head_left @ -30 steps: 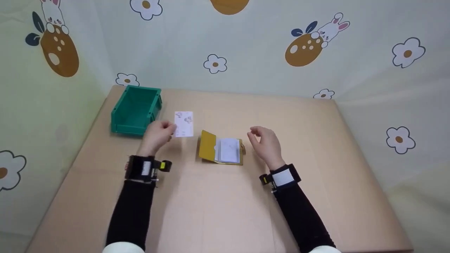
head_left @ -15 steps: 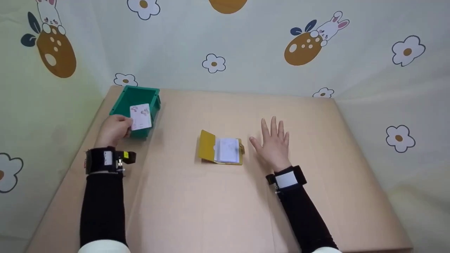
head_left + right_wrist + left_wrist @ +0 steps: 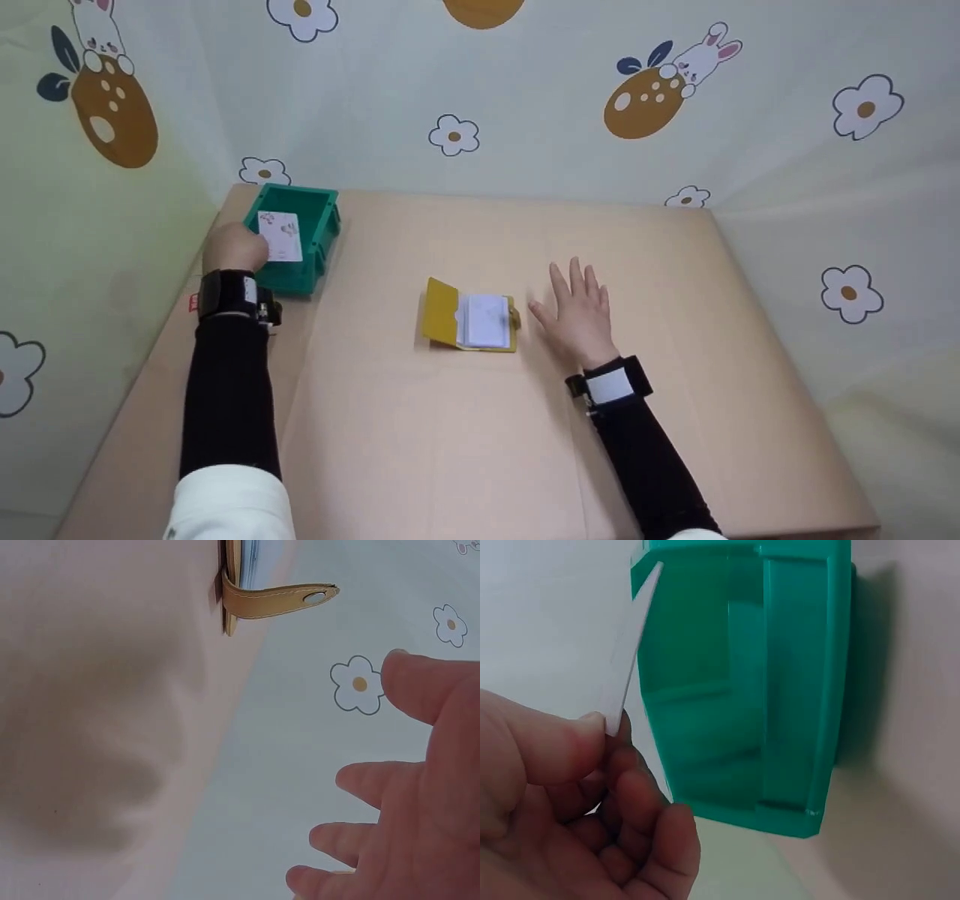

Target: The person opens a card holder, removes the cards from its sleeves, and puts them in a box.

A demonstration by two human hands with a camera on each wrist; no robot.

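Observation:
A white card point(image 3: 281, 237) with small printed pictures is pinched between the thumb and fingers of my left hand point(image 3: 234, 247). In the head view the card appears over the green plastic bin point(image 3: 292, 279); the left wrist view shows the card point(image 3: 632, 652) edge-on beside the bin's rim. My right hand point(image 3: 580, 313) holds nothing, its fingers spread above the table to the right of a mustard-yellow card holder point(image 3: 441, 311). That holder lies opened, with clear sleeves and a whitish card point(image 3: 487, 320) inside. Its strap point(image 3: 281, 600) with a snap sticks out in the right wrist view.
The table point(image 3: 450, 435) has a tan covering. Curtain-like walls point(image 3: 375, 90) with flowers and rabbits stand at the back and both sides. A small red mark point(image 3: 193, 302) shows by my left wrist.
My left hand has carried the card leftward from beside the card holder to over the green bin. The fingers of my right hand have spread out from a bent pose.

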